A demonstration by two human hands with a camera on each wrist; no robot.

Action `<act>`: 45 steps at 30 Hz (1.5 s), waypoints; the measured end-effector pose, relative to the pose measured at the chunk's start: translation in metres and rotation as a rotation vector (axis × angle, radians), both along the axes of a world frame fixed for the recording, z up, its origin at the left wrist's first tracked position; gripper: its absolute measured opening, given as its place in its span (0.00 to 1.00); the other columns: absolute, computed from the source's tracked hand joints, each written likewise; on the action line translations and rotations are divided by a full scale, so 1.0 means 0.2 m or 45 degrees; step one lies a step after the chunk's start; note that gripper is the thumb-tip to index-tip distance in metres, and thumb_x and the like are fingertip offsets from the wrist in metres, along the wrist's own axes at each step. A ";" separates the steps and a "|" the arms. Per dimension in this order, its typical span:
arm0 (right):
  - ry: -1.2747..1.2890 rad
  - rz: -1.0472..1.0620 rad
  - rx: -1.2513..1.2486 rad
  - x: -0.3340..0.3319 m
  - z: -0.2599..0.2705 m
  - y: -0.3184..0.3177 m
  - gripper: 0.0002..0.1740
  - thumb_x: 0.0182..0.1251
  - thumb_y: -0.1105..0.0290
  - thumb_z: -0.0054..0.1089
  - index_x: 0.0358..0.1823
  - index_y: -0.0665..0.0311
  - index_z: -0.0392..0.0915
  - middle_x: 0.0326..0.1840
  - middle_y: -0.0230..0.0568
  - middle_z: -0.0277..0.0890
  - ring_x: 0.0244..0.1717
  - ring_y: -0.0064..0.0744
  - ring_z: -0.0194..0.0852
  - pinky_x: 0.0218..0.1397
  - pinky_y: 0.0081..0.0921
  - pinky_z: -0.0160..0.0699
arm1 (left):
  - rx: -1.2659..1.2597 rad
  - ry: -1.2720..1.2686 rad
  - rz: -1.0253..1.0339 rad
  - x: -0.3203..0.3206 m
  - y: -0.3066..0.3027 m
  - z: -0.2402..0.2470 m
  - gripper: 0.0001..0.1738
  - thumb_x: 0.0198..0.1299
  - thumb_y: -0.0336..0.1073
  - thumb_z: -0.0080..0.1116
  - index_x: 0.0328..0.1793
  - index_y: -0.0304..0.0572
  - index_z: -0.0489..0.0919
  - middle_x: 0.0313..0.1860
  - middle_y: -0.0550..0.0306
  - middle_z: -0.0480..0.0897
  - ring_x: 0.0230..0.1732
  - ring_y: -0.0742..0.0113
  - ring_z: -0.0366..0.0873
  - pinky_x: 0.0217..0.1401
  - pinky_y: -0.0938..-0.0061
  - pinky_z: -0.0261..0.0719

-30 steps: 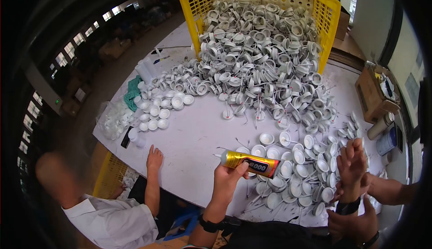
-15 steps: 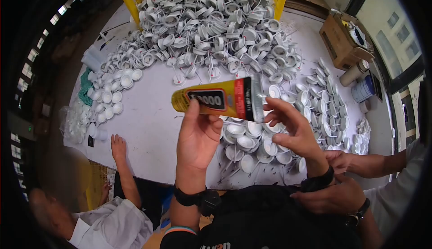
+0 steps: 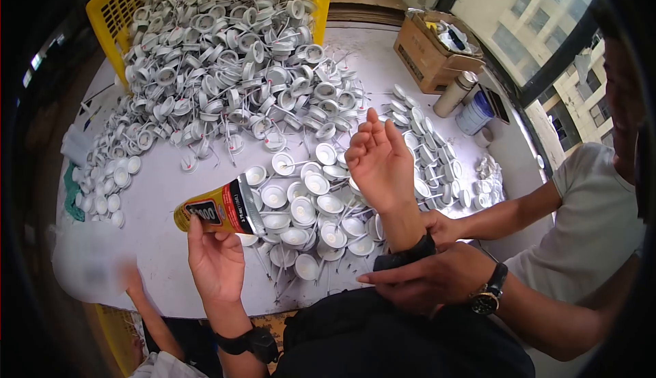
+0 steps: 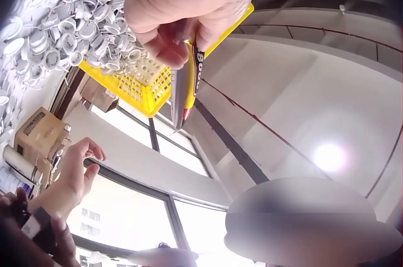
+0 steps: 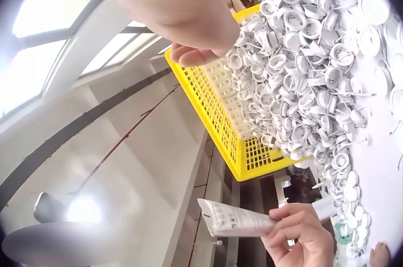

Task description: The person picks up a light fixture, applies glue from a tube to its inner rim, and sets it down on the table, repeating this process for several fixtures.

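Observation:
My left hand grips a yellow glue tube with a black label, held level above the white table. The left wrist view shows the tube end-on between the fingers of that hand. My right hand is raised with its palm open and fingers loosely straight, holding nothing. Another person's two hands hold my right wrist at the black strap. White round plastic caps with thin stems lie in rows under both hands.
A tipped yellow crate spills a big heap of the white parts across the table. A cardboard box, a flask and a blue tin stand at the right. Another person's arm rests at the lower left.
My view has swung right. The left hand lowered the tube and moved it left. The right hand left the tube's end and rose, open. The other person's hands stay on my right wrist.

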State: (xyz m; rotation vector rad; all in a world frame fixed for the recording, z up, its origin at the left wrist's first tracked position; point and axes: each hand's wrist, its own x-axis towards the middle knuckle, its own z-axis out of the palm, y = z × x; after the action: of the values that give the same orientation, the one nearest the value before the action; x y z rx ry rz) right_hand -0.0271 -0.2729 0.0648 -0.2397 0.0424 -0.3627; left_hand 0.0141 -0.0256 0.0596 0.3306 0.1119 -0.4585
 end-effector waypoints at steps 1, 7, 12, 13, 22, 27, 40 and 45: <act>-0.308 0.116 0.057 0.02 -0.02 -0.04 0.18 0.60 0.66 0.43 0.51 0.63 0.63 0.42 0.36 0.69 0.43 0.28 0.66 0.44 0.24 0.65 | 0.033 -0.017 0.019 0.00 0.00 0.00 0.11 0.57 0.36 0.46 0.43 0.39 0.70 0.34 0.57 0.75 0.26 0.76 0.68 0.25 0.86 0.70; -0.221 0.014 0.247 0.00 -0.04 -0.14 0.15 0.60 0.61 0.41 0.42 0.64 0.66 0.34 0.36 0.68 0.35 0.27 0.64 0.38 0.26 0.65 | 0.038 -0.045 0.037 -0.02 0.02 -0.01 0.11 0.57 0.36 0.46 0.43 0.37 0.69 0.37 0.53 0.75 0.26 0.76 0.69 0.26 0.85 0.71; -0.098 -0.050 0.419 0.03 0.00 -0.15 0.18 0.60 0.57 0.39 0.33 0.66 0.68 0.25 0.36 0.68 0.27 0.27 0.62 0.32 0.27 0.64 | 0.036 0.004 0.059 -0.03 0.02 0.00 0.10 0.57 0.35 0.47 0.42 0.39 0.70 0.32 0.59 0.74 0.26 0.75 0.67 0.24 0.85 0.69; -0.074 -0.066 0.449 0.03 0.01 -0.16 0.19 0.60 0.56 0.39 0.31 0.66 0.69 0.24 0.36 0.68 0.26 0.27 0.62 0.31 0.27 0.64 | 0.039 0.016 0.060 -0.04 0.02 -0.01 0.10 0.56 0.35 0.47 0.42 0.39 0.70 0.32 0.58 0.74 0.26 0.75 0.67 0.24 0.85 0.69; -0.200 -0.149 0.257 0.01 -0.15 -0.24 0.12 0.61 0.64 0.42 0.42 0.62 0.68 0.28 0.32 0.67 0.30 0.22 0.64 0.33 0.18 0.64 | 0.011 0.031 -0.008 -0.01 0.01 -0.10 0.12 0.57 0.36 0.46 0.44 0.38 0.68 0.35 0.55 0.74 0.27 0.76 0.69 0.27 0.84 0.70; 0.136 -0.018 0.099 0.03 -0.03 -0.05 0.10 0.62 0.69 0.40 0.42 0.62 0.68 0.24 0.27 0.63 0.22 0.18 0.55 0.26 0.16 0.57 | -0.009 -0.008 -0.120 0.06 -0.11 -0.12 0.11 0.57 0.36 0.46 0.44 0.41 0.69 0.33 0.60 0.74 0.28 0.76 0.70 0.30 0.84 0.72; 0.278 0.120 -0.937 -0.05 -0.09 0.13 0.14 0.55 0.69 0.49 0.43 0.66 0.68 0.36 0.38 0.71 0.36 0.26 0.68 0.38 0.23 0.68 | 0.057 -0.205 -0.276 0.07 -0.33 -0.02 0.13 0.53 0.34 0.52 0.43 0.36 0.69 0.33 0.58 0.75 0.30 0.77 0.73 0.33 0.84 0.76; 0.218 0.164 -0.869 -0.06 0.01 0.25 0.24 0.47 0.72 0.57 0.48 0.70 0.65 0.45 0.40 0.69 0.47 0.29 0.66 0.47 0.23 0.65 | 0.110 -0.205 -0.402 0.08 -0.42 -0.03 0.13 0.53 0.34 0.52 0.43 0.38 0.69 0.30 0.61 0.75 0.29 0.78 0.73 0.33 0.84 0.75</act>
State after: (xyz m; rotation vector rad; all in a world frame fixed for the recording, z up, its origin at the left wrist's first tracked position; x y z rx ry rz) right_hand -0.0394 -0.2230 0.0672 -0.9446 0.0710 -0.2168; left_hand 0.0295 -0.1096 0.0545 0.4713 -0.0798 -0.7387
